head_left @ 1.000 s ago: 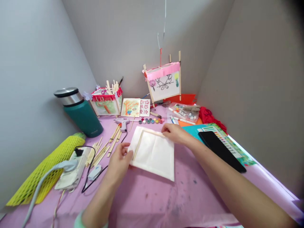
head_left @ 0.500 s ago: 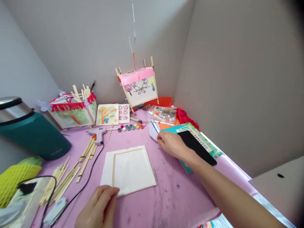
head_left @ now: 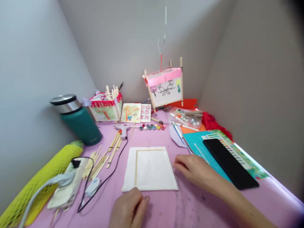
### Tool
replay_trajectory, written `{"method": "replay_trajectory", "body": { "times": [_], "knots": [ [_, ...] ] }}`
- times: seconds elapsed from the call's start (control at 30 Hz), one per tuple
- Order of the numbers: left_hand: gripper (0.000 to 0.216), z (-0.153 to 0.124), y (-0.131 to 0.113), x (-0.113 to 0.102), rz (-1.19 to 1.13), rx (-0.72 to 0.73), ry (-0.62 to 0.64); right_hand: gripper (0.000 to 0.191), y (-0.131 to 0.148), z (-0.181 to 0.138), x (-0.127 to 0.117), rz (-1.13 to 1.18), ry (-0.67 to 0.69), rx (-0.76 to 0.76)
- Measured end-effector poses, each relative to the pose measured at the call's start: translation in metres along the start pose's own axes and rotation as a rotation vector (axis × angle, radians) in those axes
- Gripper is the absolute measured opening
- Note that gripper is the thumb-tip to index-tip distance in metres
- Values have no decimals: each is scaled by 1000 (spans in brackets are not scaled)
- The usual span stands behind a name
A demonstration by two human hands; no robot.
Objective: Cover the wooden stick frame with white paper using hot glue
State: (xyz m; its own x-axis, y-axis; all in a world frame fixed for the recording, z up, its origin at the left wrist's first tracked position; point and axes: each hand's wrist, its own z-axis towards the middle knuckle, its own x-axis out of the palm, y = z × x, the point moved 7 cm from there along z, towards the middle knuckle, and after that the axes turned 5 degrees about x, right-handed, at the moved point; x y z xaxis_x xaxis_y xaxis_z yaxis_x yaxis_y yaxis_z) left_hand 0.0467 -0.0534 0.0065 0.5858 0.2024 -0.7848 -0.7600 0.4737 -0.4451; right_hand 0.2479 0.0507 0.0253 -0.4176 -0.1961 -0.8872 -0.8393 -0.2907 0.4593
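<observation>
**White panel (head_left: 153,169) laid flat on the pink table (head_left: 163,210)**

The panel is placed at the near centre, with thin wooden strips (head_left: 136,167) seen along its left and far sides. The left hand (head_left: 128,209) is held narrow, its fingers curled at the panel's near left edge; whether the edge is touched cannot be told. The right hand (head_left: 193,171) is loosely curled just beside the right edge; whether anything is gripped cannot be told. Farther left, a glue gun (head_left: 123,131) and wooden sticks (head_left: 100,167) are laid out. On the right, a blue booklet (head_left: 199,146) is partly covered by a black slab (head_left: 229,163).
</observation>
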Motion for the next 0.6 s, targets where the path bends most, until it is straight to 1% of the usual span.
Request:
{"method": "replay_trajectory", "body": {
  "times": [0.13,0.23,0.33,0.4,0.5,0.57,0.6],
  "knots": [
    [33,1,-3,1,-7,-68,32,32,-5,10,16,-27,-91,32],
    [33,-1,-3,1,-19,-127,56,32,-8,12,30,-21,-83,-23],
    [32,-1,-3,3,-3,-152,80,31,-13,8,35,-22,-77,-57],
    [32,-1,-2,4,19,-140,80,30,-17,0,34,-49,-103,-19],
    [32,-1,-2,4,48,-74,52,25,-20,-22,26,-68,-167,47],
    [32,-1,-2,4,65,-15,30,23,-15,-43,16,-60,-253,29],
    [32,-2,-1,5,71,13,22,23,-11,-54,9,-63,-324,-6]
  ]
}}
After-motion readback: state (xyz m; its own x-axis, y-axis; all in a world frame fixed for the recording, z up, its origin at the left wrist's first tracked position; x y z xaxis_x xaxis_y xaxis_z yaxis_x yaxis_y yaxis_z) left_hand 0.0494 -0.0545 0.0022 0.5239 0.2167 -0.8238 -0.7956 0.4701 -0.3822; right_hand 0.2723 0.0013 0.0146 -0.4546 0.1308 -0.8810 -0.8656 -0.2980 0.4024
